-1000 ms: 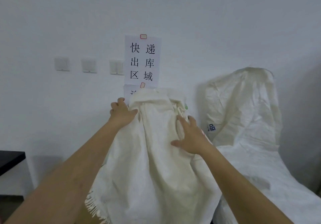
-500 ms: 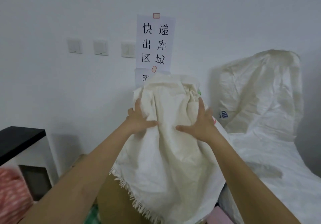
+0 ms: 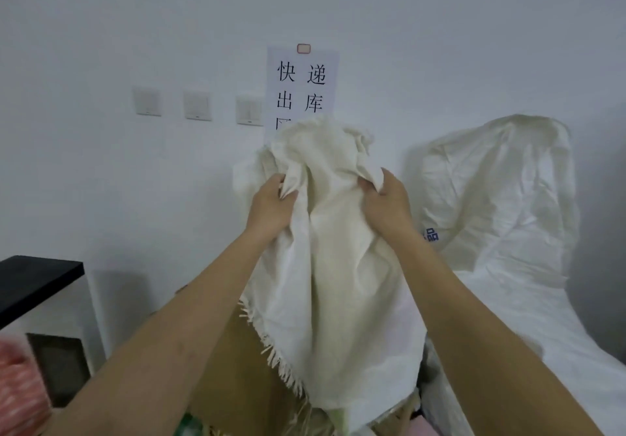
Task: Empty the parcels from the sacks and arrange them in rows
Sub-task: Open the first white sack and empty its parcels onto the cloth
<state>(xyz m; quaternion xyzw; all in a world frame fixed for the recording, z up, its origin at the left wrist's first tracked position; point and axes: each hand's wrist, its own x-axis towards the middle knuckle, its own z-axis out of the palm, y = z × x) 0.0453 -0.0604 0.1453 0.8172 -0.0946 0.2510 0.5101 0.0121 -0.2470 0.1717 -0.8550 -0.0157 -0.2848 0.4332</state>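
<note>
The sack hung upside down at frame centre, soft, light and crumpling, so its bunched base was the place to hold. Your left hand and right hand each clutched a fistful there, with a brown parcel showing below its frayed mouth.

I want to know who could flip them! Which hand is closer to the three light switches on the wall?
Left. The left hand grips the sack below and right of the switches; the right hand grips it farther right.
</note>
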